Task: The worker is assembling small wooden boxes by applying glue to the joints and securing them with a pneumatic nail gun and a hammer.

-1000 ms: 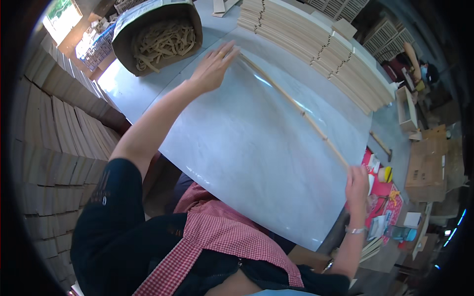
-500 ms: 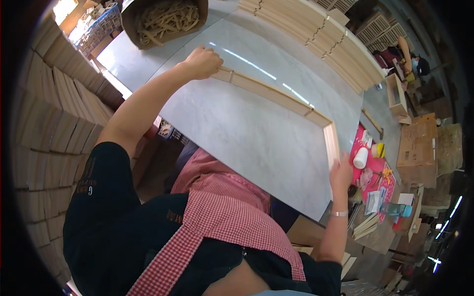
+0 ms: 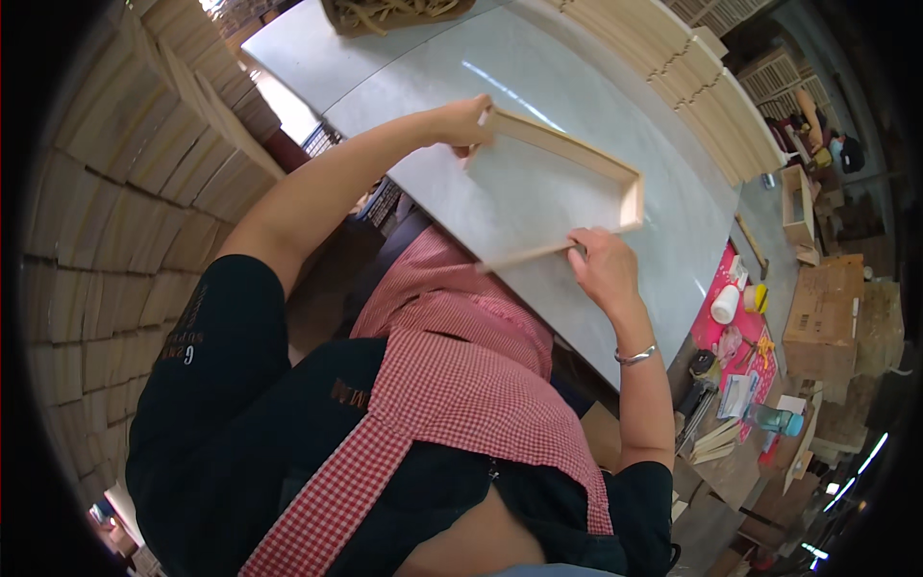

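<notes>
Strip (image 3: 577, 157) got folded more since earlier, left hand (image 3: 465, 124) gripping a corner, right hand (image 3: 608, 269) pinching one side. Lettering (image 3: 186, 348) on sleeve (image 3: 236, 317).

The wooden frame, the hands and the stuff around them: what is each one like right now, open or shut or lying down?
Wooden frame: bent at corners, open at near left
Left hand: closed on its far left corner
Right hand: gripping its near side
Hammer: lying down
Blue-capped bottle: cap on
Pale boards: stacked
</notes>
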The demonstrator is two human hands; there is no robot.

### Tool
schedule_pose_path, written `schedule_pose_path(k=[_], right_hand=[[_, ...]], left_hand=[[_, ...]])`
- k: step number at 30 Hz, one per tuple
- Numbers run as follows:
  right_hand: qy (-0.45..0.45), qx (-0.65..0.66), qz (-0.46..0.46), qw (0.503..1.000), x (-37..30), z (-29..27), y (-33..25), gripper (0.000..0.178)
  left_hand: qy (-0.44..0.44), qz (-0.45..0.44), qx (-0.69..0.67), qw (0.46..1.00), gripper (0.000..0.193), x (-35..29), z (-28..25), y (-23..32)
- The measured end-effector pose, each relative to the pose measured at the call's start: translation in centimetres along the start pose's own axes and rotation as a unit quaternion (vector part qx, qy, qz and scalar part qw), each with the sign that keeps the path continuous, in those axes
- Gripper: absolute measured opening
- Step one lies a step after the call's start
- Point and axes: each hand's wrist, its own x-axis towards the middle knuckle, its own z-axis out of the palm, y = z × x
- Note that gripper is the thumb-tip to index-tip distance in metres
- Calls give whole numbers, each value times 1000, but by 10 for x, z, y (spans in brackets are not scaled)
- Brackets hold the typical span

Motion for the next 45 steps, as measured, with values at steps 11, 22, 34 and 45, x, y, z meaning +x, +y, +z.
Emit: schedule_pose_path(k=[11, 22, 34, 45], right_hand=[[109, 52, -106, 987, 22, 40, -9, 14], [102, 34, -95, 990, 22, 41, -10, 14], [28, 18, -94, 995, 30, 36, -3, 19], [45, 150, -260, 953, 330, 78, -125, 20]], left_hand=[[56, 103, -221, 968, 49, -12, 31, -28], [57, 110, -261, 957, 68, -16, 41, -30], [8, 230, -155, 961, 103, -24, 38, -58], [-8, 246, -253, 936, 98, -31, 39, -57]])
